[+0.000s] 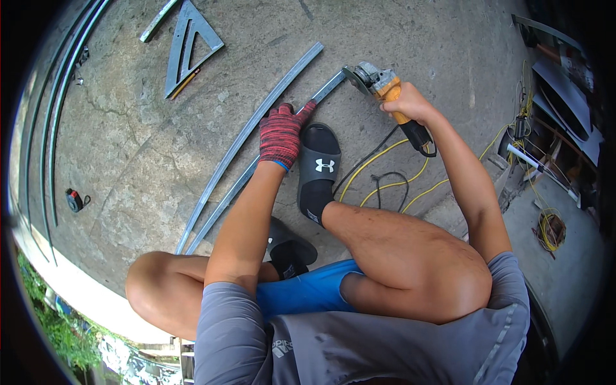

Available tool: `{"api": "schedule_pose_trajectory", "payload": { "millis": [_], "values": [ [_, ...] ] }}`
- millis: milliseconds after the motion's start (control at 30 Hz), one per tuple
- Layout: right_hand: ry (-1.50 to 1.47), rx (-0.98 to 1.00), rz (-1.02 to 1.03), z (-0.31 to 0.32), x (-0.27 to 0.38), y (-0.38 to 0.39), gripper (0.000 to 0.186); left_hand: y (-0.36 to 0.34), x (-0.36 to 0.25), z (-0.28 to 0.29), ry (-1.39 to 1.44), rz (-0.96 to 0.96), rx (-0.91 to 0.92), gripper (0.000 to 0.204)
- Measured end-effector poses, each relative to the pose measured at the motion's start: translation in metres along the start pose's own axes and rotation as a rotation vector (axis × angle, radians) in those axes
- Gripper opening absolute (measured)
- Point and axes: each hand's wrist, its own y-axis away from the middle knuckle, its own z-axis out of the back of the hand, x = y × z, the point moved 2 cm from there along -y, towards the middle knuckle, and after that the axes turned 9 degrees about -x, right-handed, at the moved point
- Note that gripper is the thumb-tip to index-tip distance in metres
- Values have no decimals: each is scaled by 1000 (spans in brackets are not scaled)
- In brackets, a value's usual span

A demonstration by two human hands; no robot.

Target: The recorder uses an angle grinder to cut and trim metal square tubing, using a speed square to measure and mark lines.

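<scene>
My left hand (281, 136), in a red and black knit glove, presses down around a galvanized metal bar (328, 87) on the ground, its index finger lying along it. My bare right hand (411, 104) grips a yellow and black angle grinder (389, 88) by its body. The grinder's disc (355, 79) meets the far end of the bar, or sits right beside it; whether it spins I cannot tell. A second metal bar (255, 120) lies alongside, to the left of the held one. My sandalled foot (319, 160) rests close to the held bar.
A metal speed square (187, 52) and a pencil (185, 84) lie at the far left, near a short metal piece (158, 22). Long rods (59, 106) and a tape measure (75, 199) are further left. Yellow cord (378, 168) loops right of my foot. Clutter (557, 96) lines the right.
</scene>
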Motion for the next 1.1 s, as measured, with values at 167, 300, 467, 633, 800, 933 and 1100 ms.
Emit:
{"api": "schedule_pose_trajectory", "payload": {
  "millis": [167, 300, 467, 633, 800, 933, 1100],
  "values": [
    [4, 1, -6, -2, 3, 1, 31, 1, 3, -6, 1, -18, -60, 61],
    [-7, 12, -1, -1, -1, -2, 31, 0, 1, -2, -10, -19, -68, 61],
    [25, -14, 29, -1, 0, -3, 32, 0, 3, -5, 1, -3, -33, 59],
    [28, -21, 27, 0, -3, -5, 33, 1, 2, -4, 14, -15, -36, 59],
    [6, -8, -2, -1, 4, -3, 30, 0, 2, -6, 14, 10, -11, 60],
    [15, -8, -2, -1, 9, -1, 28, 0, 1, -7, 24, 9, -26, 60],
    [18, -18, -1, -1, 11, -1, 29, 1, 2, -7, 55, 2, -60, 60]
  ]
}}
